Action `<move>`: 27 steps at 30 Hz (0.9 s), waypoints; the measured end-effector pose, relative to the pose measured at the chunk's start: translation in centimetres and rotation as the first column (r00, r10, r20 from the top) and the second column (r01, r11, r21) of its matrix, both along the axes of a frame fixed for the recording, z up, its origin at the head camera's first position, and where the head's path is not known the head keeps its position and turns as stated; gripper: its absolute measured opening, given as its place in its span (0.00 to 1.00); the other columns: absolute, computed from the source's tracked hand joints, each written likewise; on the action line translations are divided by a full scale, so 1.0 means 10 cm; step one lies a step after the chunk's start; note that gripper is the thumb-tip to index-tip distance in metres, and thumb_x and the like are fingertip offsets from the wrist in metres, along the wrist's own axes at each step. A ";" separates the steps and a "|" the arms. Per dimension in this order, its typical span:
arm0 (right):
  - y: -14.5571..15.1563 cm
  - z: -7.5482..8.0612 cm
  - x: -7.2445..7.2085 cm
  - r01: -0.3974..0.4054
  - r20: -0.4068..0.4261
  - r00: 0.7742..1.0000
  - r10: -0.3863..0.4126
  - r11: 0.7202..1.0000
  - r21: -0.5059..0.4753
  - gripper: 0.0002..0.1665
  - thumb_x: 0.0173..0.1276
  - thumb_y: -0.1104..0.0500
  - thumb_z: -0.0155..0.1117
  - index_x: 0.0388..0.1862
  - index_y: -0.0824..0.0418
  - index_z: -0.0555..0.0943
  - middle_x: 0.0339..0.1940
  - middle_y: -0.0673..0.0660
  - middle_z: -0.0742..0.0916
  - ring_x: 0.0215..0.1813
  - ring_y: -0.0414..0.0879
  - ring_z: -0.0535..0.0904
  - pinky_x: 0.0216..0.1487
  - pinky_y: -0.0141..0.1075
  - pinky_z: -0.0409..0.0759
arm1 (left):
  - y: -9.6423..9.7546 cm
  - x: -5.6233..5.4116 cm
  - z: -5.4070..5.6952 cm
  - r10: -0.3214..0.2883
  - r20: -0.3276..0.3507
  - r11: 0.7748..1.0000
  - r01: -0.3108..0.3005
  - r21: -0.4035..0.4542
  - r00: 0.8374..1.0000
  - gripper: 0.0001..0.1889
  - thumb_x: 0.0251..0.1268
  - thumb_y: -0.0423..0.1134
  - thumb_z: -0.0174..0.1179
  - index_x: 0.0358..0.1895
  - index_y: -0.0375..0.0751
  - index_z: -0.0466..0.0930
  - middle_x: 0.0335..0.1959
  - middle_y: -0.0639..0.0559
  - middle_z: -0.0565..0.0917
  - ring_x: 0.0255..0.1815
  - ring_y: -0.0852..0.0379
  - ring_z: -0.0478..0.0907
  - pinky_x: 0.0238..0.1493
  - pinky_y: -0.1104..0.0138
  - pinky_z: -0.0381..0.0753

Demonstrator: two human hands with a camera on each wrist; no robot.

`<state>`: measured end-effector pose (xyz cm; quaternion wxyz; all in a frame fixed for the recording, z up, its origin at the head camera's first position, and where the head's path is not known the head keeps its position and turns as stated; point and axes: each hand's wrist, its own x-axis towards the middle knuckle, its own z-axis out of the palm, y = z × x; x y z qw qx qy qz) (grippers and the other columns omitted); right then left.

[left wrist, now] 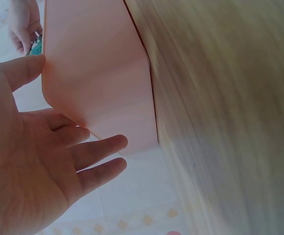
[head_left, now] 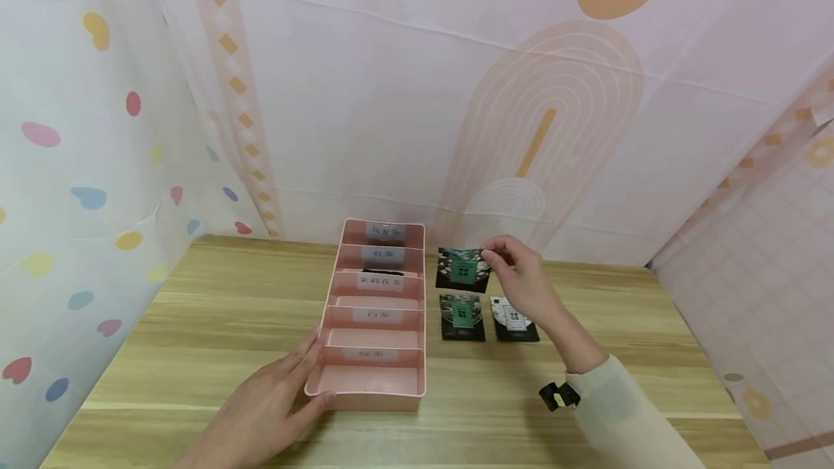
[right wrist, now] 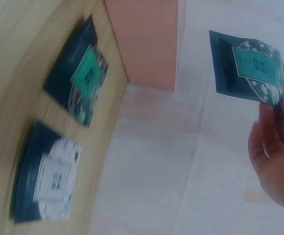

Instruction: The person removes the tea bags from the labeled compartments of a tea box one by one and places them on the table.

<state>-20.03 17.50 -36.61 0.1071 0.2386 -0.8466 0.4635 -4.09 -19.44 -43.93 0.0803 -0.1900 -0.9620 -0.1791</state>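
In the head view my right hand [head_left: 526, 282] pinches the upper right corner of a dark tea sachet with a green label [head_left: 461, 272]. The right wrist view shows this sachet [right wrist: 249, 67] lifted above the table, its printed face visible. Below it lie a second green-labelled sachet [head_left: 462, 317] and a white-labelled one [head_left: 515, 320], side by side. My left hand [head_left: 270, 393] rests against the near left corner of a pink divided box [head_left: 374, 402]. From the left wrist, the thumb touches the rim and the other fingers extend loosely along the box wall [left wrist: 98, 63].
Several compartments run front to back in the box, each with a paper label [head_left: 370, 315]. A dark edge [head_left: 383, 272] shows inside the second compartment from the back. Behind the wooden table [head_left: 215, 324] hangs a patterned curtain [head_left: 365, 107].
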 end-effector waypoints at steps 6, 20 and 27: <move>0.23 -0.02 -0.02 0.057 0.004 0.998 -0.057 0.998 -0.003 0.06 0.80 0.67 0.59 0.47 0.67 0.83 0.37 0.59 0.85 0.37 0.51 0.78 0.38 0.31 0.77 | 0.00 0.00 0.00 -0.001 0.001 1.000 0.001 0.002 1.000 0.38 0.74 0.57 0.64 0.75 0.33 0.72 0.78 0.41 0.69 0.68 0.40 0.78 0.63 0.46 0.80; 0.76 -0.13 0.00 0.164 0.051 0.985 -0.164 0.986 0.010 0.08 0.82 0.66 0.58 0.48 0.70 0.82 0.36 0.62 0.82 0.35 0.46 0.73 0.34 0.29 0.73 | 0.00 -0.01 0.02 0.005 0.017 1.000 -0.005 0.008 1.000 0.39 0.74 0.57 0.64 0.78 0.34 0.68 0.79 0.42 0.68 0.66 0.40 0.79 0.61 0.47 0.81; 0.99 -0.21 0.00 0.185 0.017 0.983 -0.185 0.982 0.030 0.06 0.81 0.68 0.58 0.46 0.72 0.81 0.33 0.60 0.81 0.33 0.42 0.73 0.33 0.28 0.74 | 0.00 -0.01 0.01 0.002 0.022 1.000 -0.002 0.008 1.000 0.40 0.74 0.58 0.63 0.78 0.34 0.68 0.80 0.43 0.67 0.66 0.40 0.79 0.62 0.47 0.81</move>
